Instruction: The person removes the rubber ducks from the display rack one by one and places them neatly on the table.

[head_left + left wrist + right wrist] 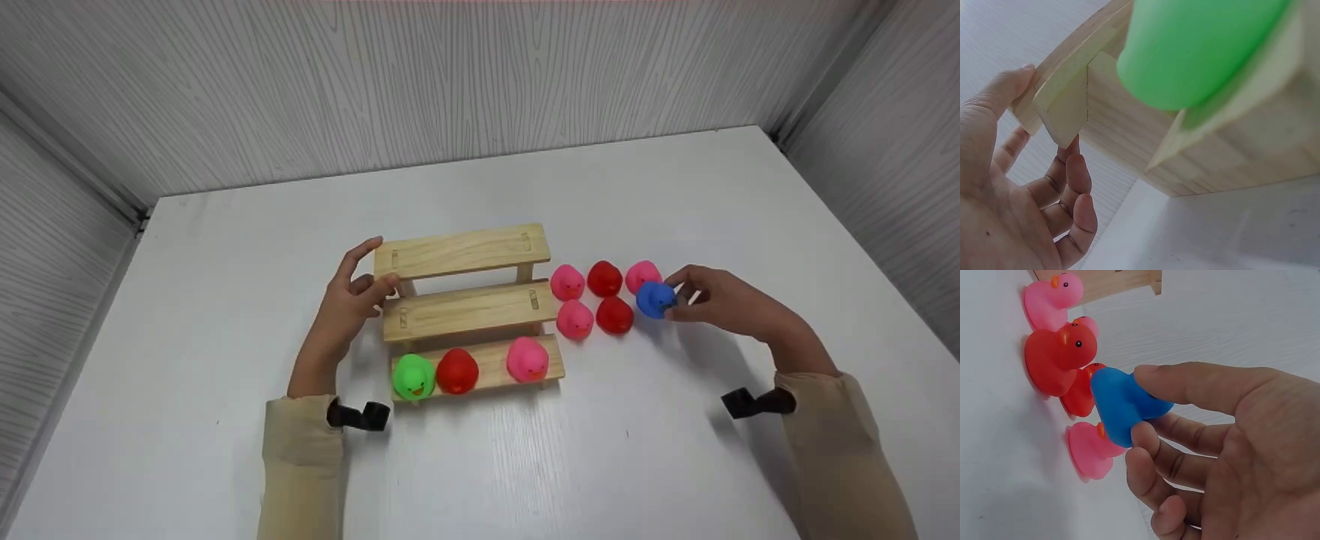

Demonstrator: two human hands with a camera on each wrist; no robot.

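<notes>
A blue rubber duck (655, 300) is pinched between the thumb and fingers of my right hand (712, 304); the right wrist view shows it tilted, in front of the other ducks. My left hand (341, 300) grips the left end of a three-step wooden rack (465, 253), its thumb and fingers about the upper steps. On the lowest step sit a green duck (414, 376), a red duck (457, 370) and, past a gap, a pink duck (528, 359). The green duck (1196, 50) looms large in the left wrist view.
Right of the rack, several pink and red ducks stand on the white table (637, 465) in two rows, among them a red duck (615, 316) and a pink duck (575, 320). A pale wood-grain panel (450, 82) rises behind the table.
</notes>
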